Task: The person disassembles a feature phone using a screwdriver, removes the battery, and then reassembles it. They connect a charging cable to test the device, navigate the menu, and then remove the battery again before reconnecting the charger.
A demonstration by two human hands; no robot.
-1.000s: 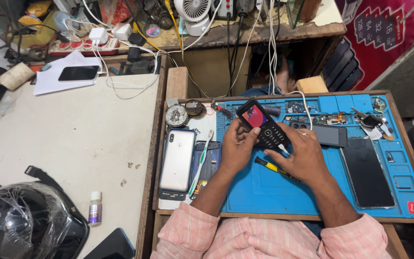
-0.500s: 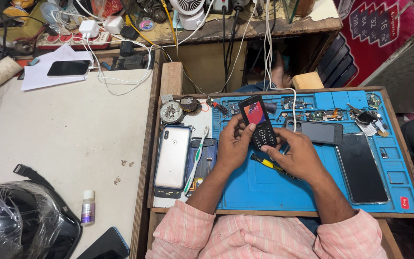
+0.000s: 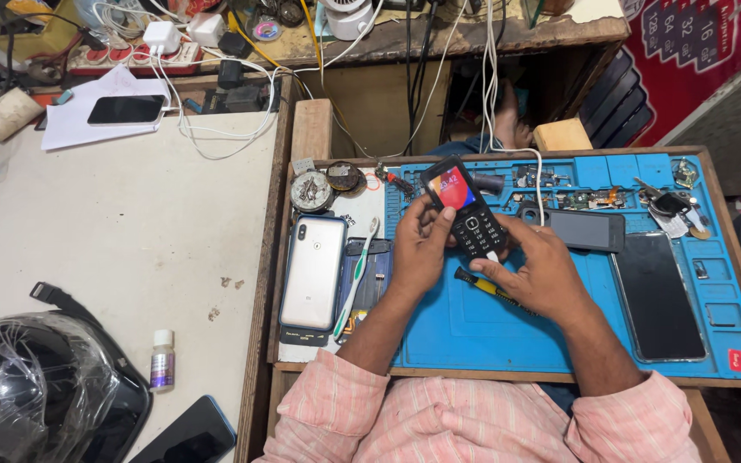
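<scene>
Your left hand (image 3: 422, 244) and right hand (image 3: 535, 276) both close fingers on a small black plastic keypad phone (image 3: 463, 206), lit screen up, above the blue rubbery repair mat (image 3: 508, 334) | white glossy smartphone (image 3: 313, 271) lies left | worn wooden bench (image 3: 315, 129) surrounds.

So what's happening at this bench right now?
A person holds a black keypad phone over a blue work mat; its screen is lit. The left hand grips its side, and the right hand is at its lower end, where a white cable plugs in. A white smartphone lies face down to the left, a dark one to the right.
</scene>
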